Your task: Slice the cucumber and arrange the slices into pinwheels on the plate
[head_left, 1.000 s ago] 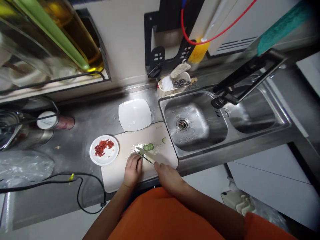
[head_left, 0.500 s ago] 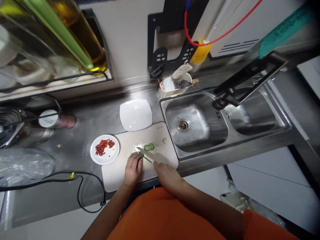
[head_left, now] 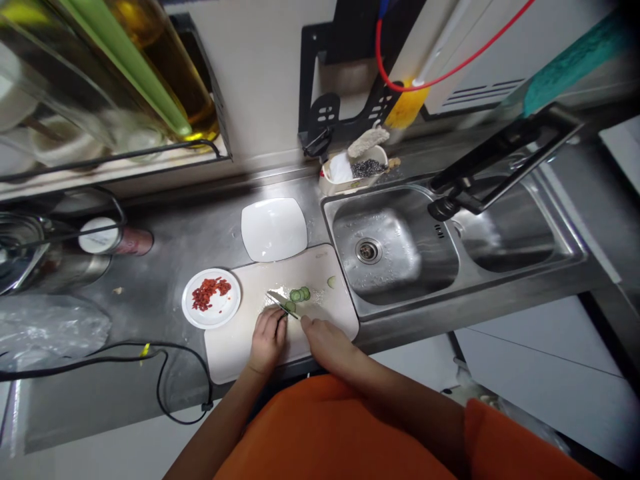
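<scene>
On the white cutting board point(head_left: 235, 350) my left hand point(head_left: 267, 339) is curled over a green vegetable, fingers pressed down on its uncut end, which is mostly hidden. My right hand point(head_left: 327, 345) grips the handle of a knife point(head_left: 281, 303) whose blade rests against the vegetable beside my left fingertips. Several green slices point(head_left: 300, 294) lie just past the blade, and one slice point(head_left: 331, 282) sits apart near the board's right edge.
A round white plate of chopped red chilli point(head_left: 211, 297) sits left of the board, a square white plate point(head_left: 273, 229) behind it. The steel double sink point(head_left: 400, 250) with a black tap lies right. A black cable point(head_left: 165, 373), a plastic bag and a jar are left.
The knife has shifted a little left along the vegetable, closer to my left fingertips, and my right hand followed it. The camera view drifted slightly.
</scene>
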`<state>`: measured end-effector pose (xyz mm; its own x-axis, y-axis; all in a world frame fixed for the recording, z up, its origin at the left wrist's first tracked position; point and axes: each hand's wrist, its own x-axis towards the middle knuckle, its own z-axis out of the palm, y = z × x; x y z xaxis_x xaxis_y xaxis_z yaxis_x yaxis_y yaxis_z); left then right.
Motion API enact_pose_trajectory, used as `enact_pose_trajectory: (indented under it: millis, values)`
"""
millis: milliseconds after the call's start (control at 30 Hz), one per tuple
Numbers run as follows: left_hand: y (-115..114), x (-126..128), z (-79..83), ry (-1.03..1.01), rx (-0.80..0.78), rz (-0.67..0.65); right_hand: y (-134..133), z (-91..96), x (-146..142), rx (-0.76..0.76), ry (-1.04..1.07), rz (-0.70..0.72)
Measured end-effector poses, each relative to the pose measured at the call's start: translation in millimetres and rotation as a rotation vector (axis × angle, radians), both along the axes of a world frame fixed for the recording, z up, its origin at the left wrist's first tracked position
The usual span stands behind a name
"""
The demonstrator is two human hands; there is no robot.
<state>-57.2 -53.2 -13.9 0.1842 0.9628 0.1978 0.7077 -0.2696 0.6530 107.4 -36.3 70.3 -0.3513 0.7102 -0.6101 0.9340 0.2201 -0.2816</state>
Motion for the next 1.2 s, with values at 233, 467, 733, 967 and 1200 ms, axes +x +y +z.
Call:
enact_pose_trajectory:
  millis: [233,467,733,967,1200]
  values:
    - [-0.8,0.2,-1.1,0.013,-0.005,-0.003,0.5,-16.1,-8.7,0.042,0.01,-0.018]
    - [-5.1,-2.9,-0.8,0.087,-0.041,-0.023,-3.6,-19.6,-7.7,0.044,0.028,-0.032]
    - [-35.7,-47.0,9.9,0.223,-0.07,-0.018,-6.4,-16.2,-0.5,0.057,-0.018,-0.001]
    - [-48.2,-114.8,6.9,0.401,-0.042,0.107,-6.6,-7.0,21.9,0.131,-0.026,0.105]
    - [-48.5,-112.6,3.7,0.465,-0.053,0.166,-6.2,-1.3,43.8,0.239,0.033,0.168]
